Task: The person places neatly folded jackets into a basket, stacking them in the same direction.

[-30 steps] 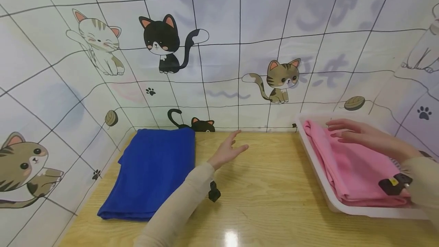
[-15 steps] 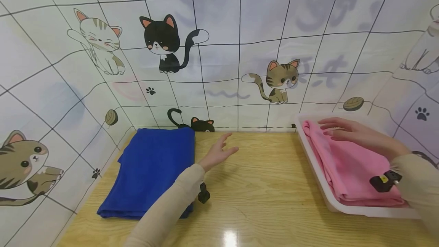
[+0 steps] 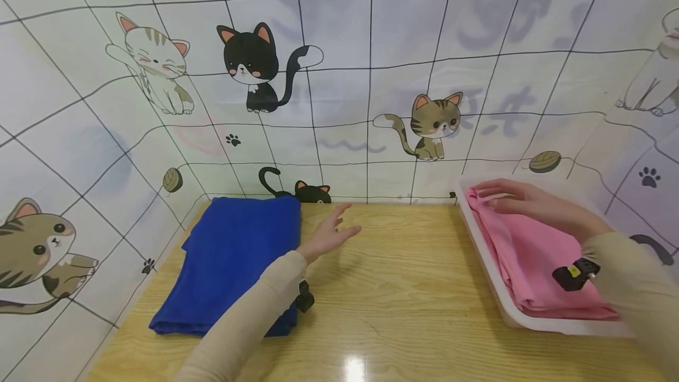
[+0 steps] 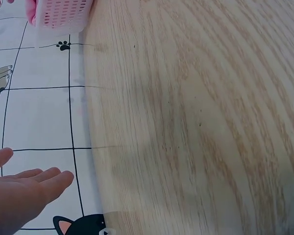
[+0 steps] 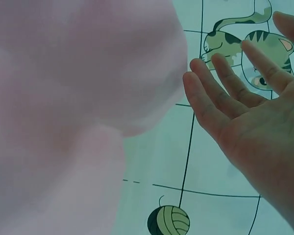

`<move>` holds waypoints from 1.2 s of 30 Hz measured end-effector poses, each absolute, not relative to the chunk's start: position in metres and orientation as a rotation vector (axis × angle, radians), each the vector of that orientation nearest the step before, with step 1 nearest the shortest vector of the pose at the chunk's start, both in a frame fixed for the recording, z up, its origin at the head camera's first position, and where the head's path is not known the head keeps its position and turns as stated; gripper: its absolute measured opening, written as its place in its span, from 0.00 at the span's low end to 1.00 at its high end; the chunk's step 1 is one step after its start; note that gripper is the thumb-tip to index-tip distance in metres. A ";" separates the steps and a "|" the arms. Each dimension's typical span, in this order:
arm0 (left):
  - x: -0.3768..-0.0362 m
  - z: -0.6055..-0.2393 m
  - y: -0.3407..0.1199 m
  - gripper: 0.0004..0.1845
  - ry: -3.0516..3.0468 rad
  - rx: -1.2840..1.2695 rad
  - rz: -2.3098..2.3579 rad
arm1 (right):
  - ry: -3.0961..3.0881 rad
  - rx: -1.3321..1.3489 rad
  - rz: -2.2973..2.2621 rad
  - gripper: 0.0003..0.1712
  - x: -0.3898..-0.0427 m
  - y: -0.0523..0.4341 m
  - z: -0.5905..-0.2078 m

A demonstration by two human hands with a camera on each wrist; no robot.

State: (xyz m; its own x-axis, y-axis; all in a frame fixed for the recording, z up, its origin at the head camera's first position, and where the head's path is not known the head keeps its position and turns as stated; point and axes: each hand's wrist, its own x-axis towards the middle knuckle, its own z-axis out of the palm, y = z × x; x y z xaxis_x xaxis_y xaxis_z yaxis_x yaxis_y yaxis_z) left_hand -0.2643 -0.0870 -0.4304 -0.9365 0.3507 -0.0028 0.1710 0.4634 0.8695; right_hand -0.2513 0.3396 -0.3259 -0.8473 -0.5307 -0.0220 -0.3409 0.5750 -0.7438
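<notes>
A folded blue towel [image 3: 233, 261] lies on the wooden table [image 3: 403, 287] at the left. My left hand [image 3: 326, 233] hovers open just right of it, fingers straight, holding nothing; the left wrist view shows the same left hand [image 4: 19, 188] above the table edge. A folded pink towel [image 3: 525, 258] fills a white tray [image 3: 490, 279] at the right. My right hand [image 3: 517, 199] lies flat and open over the pink towel's far end. In the right wrist view the right hand [image 5: 245, 103] is spread beside the pink towel [image 5: 73, 98].
A cat-patterned backdrop [image 3: 339, 75] walls in the table at the back and both sides. Bare wood lies between the blue towel and the tray. A black wrist camera [image 3: 304, 299] hangs under my left sleeve.
My left hand has drawn back leftward, closer to the blue towel. My right hand has slid left along the pink towel toward its far corner.
</notes>
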 end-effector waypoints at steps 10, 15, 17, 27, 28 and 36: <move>-0.265 -0.422 -0.098 0.37 2.499 0.455 1.504 | 2.548 -0.763 -1.157 0.25 -0.260 0.320 -0.324; -0.264 -0.419 -0.105 0.37 2.492 0.413 1.497 | 2.500 -0.798 -1.191 0.24 -0.264 0.306 -0.323; -0.263 -0.418 -0.108 0.37 2.491 0.405 1.497 | 2.487 -0.797 -1.200 0.24 -0.265 0.300 -0.323; -0.259 -0.418 -0.125 0.38 2.529 0.424 1.492 | 2.459 -0.772 -1.163 0.25 -0.271 0.272 -0.327; -0.258 -0.418 -0.126 0.38 2.535 0.430 1.494 | 2.457 -0.783 -1.165 0.25 -0.272 0.270 -0.328; -0.254 -0.415 -0.138 0.37 2.563 0.437 1.481 | 2.431 -0.812 -1.177 0.25 -0.274 0.254 -0.339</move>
